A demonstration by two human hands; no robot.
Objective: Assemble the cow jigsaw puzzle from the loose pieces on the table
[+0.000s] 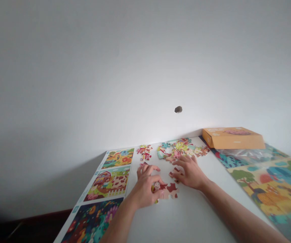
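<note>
Pieces with brown patches (172,191) lie just right of the left hand (146,187), seemingly joined and partly hidden beneath its fingers. That hand is curled narrow over their edge — whether it pinches or merely presses, I cannot tell. The right hand (189,171) is loosely spread, fingertips at some smaller brown pieces (171,174); whether it grips one, I cannot tell. To work well, the left should press the joined part lightly against the surface (165,222) while the right lines up knob and notch, then pushes straight down. Sideways shoving could split the joints. Checking the farm picture (111,183), left of the left hand, would help with orientation.
</note>
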